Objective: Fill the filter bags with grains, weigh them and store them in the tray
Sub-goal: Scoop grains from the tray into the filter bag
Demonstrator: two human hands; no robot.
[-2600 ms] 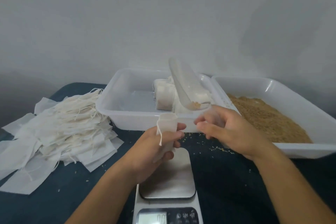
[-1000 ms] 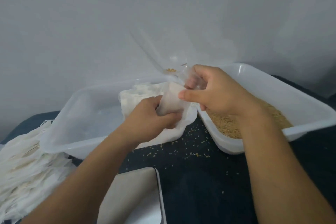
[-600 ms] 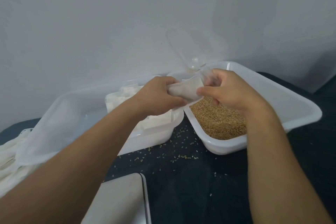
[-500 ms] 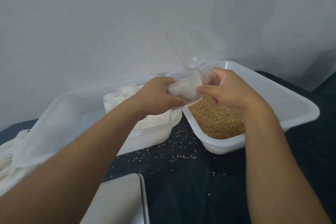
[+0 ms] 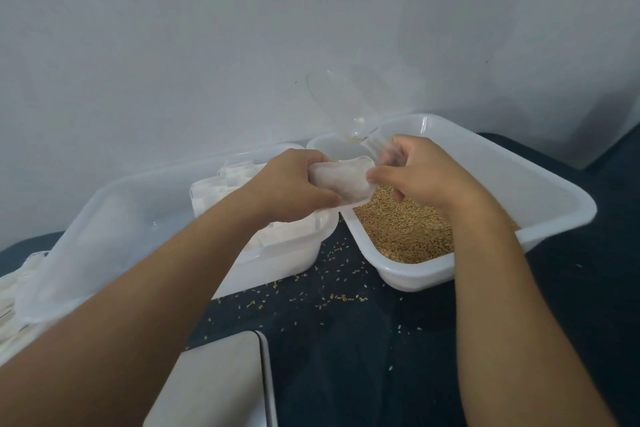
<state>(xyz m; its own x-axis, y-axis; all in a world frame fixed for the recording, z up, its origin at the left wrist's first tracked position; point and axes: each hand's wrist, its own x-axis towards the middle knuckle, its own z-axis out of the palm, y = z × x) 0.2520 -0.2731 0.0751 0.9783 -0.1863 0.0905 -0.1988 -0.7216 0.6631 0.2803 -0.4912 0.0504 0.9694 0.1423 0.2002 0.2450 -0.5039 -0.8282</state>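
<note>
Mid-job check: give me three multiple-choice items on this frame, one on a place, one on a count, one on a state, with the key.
1. The white filter bag is held over:
A the scale
B the near corner of the white plastic tray of brown grains
C the bare cloth
2. White plastic trays in view:
A one
B two
C four
3. The clear plastic scoop in the right hand is:
A heaped
B nearly empty
C lying flat

B: grains lie under the bag.
B: grain tray and storage tray.
B: only a few grains inside.

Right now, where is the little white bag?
The filter bag is mid-frame, held between the left hand and right hand, over the near corner of the grain tray.
</note>
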